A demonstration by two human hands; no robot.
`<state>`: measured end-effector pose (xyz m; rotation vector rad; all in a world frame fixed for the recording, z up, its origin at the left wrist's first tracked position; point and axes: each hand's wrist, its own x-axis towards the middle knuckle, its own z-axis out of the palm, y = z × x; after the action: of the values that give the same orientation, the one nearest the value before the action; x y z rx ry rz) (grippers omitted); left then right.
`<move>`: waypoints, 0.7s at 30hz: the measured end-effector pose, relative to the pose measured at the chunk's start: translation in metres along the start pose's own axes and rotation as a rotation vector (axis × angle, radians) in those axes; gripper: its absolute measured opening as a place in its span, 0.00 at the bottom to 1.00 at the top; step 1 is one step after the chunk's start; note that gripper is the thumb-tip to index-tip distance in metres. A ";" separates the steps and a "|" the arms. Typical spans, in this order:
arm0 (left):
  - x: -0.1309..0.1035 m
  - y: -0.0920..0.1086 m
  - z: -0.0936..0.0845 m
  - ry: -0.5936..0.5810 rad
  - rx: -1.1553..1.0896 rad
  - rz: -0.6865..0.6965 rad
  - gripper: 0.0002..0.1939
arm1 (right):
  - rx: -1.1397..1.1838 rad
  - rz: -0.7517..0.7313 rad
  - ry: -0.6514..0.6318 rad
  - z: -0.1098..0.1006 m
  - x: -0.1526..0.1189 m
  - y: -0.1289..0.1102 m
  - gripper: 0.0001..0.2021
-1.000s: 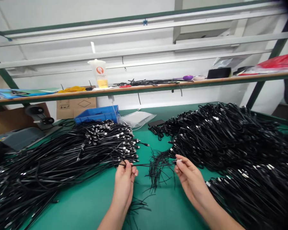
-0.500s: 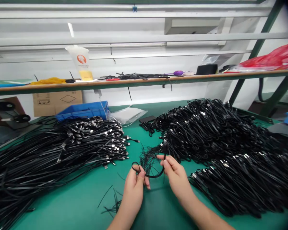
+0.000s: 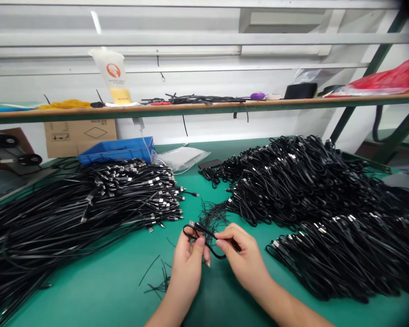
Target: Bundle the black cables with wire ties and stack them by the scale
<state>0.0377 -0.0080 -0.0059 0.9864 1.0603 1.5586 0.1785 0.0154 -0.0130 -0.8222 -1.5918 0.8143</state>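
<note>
Between both hands is one black USB cable (image 3: 219, 256), bent into loops above the green table. My left hand (image 3: 190, 256) is closed on it, thumb against fingers, with a small loop rising past the fingertips. The cable's silver USB plug (image 3: 192, 224) shows just above those fingers. My right hand (image 3: 240, 250) pinches the cable a little behind the plug, and part of the cord is hidden in its palm. Behind the hands lies a bunch of thin black ties (image 3: 213, 215).
Long straight cables (image 3: 71, 227) with plugs are heaped at left. On the right are a pile of folded cables (image 3: 286, 181) and a row of bundled ones (image 3: 341, 259). A blue bin (image 3: 117, 151) and a plastic bag (image 3: 182, 158) stand behind, under a shelf (image 3: 197, 109) holding a cup (image 3: 111, 75).
My right hand has brought the cable's plug end down and leftward to my left hand, where it had stood upright. The left hand keeps its hold. The view has tilted slightly down.
</note>
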 end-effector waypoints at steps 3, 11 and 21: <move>-0.002 0.001 0.001 -0.007 0.031 -0.014 0.21 | 0.002 -0.028 -0.019 0.000 0.000 -0.003 0.05; -0.003 0.002 0.001 -0.027 0.064 -0.049 0.21 | -0.011 -0.028 -0.131 0.002 -0.003 -0.006 0.08; -0.003 0.005 -0.007 -0.149 -0.022 -0.041 0.15 | 0.418 0.450 -0.280 0.003 0.003 -0.015 0.16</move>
<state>0.0300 -0.0131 -0.0032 1.0424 0.9514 1.4371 0.1736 0.0098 0.0005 -0.7903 -1.4114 1.5832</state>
